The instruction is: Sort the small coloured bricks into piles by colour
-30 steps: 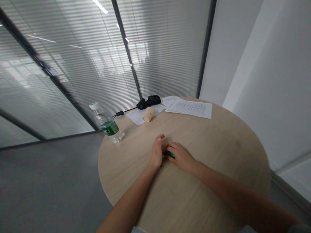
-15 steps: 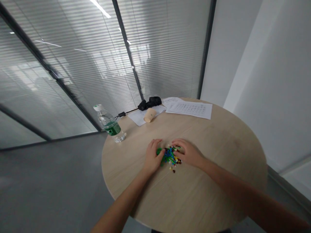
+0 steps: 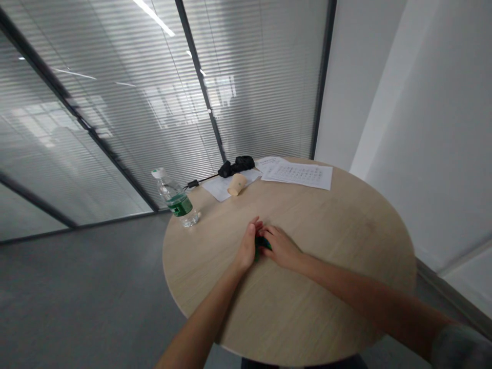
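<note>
A heap of small coloured building bricks (image 3: 263, 243) lies on the round wooden table, mostly hidden between my hands; only green, dark and a little blue show. On its left side, my left hand (image 3: 248, 246) stands on edge with its fingers curved around the heap. From the right, my right hand (image 3: 282, 247) is cupped over the bricks with its fingers bent. The fingertips of both hands meet or nearly meet at the far side of the heap. How many bricks each hand grips is hidden.
A clear water bottle with a green label (image 3: 179, 202) stands near the table's left edge. Toward the back a paper cup (image 3: 237, 184) lies on its side by a white sheet (image 3: 217, 189). Black bundled items with a cable (image 3: 242, 164) and printed papers (image 3: 298, 174) lie behind.
My hands have closed in toward each other, the right one moving left. The bricks, spread out in view before, are now pushed together and mostly covered. The view has shifted slightly.
</note>
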The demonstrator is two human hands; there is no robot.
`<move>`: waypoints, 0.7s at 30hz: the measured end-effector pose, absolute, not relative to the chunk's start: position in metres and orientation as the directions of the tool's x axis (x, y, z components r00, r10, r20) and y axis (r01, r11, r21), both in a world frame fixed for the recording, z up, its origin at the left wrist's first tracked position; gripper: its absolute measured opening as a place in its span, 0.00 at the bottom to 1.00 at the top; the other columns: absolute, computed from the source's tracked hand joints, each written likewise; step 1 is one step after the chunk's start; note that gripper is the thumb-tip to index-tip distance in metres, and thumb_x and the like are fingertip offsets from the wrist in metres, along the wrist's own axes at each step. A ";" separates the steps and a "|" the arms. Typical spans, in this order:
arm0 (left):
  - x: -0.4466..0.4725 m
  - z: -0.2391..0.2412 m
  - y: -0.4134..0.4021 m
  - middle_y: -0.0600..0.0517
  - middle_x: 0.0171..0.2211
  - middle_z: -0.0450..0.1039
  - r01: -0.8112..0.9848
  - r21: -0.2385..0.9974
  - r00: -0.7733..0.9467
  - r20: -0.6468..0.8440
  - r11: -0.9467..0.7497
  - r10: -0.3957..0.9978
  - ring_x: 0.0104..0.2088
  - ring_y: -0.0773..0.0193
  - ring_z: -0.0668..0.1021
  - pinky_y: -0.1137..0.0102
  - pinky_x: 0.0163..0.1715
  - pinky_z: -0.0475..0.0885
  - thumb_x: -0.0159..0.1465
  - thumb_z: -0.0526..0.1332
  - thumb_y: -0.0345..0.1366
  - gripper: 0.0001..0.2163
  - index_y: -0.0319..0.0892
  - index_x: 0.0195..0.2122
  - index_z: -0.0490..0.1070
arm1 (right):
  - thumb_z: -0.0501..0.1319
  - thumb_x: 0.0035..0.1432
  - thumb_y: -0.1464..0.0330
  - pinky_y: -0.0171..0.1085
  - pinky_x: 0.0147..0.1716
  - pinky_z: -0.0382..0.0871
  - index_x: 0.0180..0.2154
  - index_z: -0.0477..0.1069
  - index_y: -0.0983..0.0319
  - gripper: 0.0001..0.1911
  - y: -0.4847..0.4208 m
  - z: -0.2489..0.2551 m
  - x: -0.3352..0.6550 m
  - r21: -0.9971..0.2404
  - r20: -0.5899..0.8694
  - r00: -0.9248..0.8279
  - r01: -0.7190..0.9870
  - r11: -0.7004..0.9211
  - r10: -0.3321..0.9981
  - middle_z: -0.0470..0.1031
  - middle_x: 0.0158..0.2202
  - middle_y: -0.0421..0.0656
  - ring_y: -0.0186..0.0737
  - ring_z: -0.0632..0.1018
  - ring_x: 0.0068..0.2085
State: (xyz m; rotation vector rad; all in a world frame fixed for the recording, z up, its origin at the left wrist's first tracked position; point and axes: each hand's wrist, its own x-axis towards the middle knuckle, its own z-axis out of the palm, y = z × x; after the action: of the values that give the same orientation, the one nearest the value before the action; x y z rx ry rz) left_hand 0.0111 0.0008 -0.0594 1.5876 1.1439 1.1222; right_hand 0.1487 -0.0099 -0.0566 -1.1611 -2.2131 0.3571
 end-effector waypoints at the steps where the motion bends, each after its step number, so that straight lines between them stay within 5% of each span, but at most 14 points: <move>1: 0.005 -0.060 0.001 0.41 0.54 0.66 0.176 0.962 0.160 0.180 -0.207 0.971 0.55 0.59 0.69 0.59 0.57 0.59 0.66 0.37 0.54 0.29 0.40 0.59 0.57 | 0.59 0.53 0.73 0.43 0.49 0.66 0.44 0.70 0.64 0.14 -0.007 -0.054 0.147 -0.534 0.398 -0.422 0.615 0.580 0.814 0.71 0.45 0.48 0.43 0.71 0.49; 7: -0.025 -0.050 -0.014 0.38 0.60 0.56 0.485 0.779 0.312 0.271 -0.397 0.911 0.61 0.50 0.60 0.54 0.60 0.53 0.56 0.59 0.53 0.35 0.38 0.60 0.56 | 0.52 0.59 0.73 0.37 0.42 0.69 0.39 0.71 0.61 0.11 -0.003 -0.049 0.159 -0.725 0.426 -0.222 0.496 0.477 0.877 0.74 0.40 0.44 0.36 0.75 0.41; 12: -0.019 -0.043 -0.017 0.34 0.63 0.48 0.659 0.499 0.520 0.239 -0.563 0.820 0.63 0.41 0.52 0.47 0.60 0.49 0.41 0.69 0.53 0.50 0.37 0.62 0.50 | 0.57 0.57 0.65 0.49 0.56 0.59 0.52 0.66 0.65 0.22 -0.020 -0.065 0.170 -0.521 0.414 -0.312 0.689 0.504 0.855 0.68 0.54 0.53 0.49 0.66 0.56; 16: -0.010 -0.047 -0.009 0.34 0.61 0.53 0.626 0.505 0.566 0.231 -0.594 0.792 0.61 0.44 0.59 0.49 0.59 0.54 0.45 0.70 0.47 0.49 0.38 0.64 0.45 | 0.56 0.57 0.67 0.50 0.60 0.52 0.57 0.61 0.69 0.26 -0.023 -0.071 0.158 -0.434 0.369 -0.372 0.742 0.511 0.852 0.62 0.58 0.56 0.49 0.60 0.60; 21: -0.016 -0.052 -0.008 0.39 0.58 0.56 0.556 0.592 0.546 0.270 -0.584 0.793 0.58 0.51 0.63 0.54 0.58 0.58 0.50 0.67 0.36 0.45 0.41 0.64 0.41 | 0.53 0.54 0.77 0.43 0.53 0.63 0.50 0.67 0.64 0.20 -0.009 -0.059 0.133 -0.647 0.315 -0.259 0.645 0.406 0.913 0.71 0.50 0.50 0.42 0.70 0.51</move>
State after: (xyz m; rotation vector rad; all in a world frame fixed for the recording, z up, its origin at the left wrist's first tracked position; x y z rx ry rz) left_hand -0.0156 -0.0077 -0.0521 2.3440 1.0943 0.7274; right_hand 0.1326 -0.0085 -0.0595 -1.3232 -2.0023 0.5190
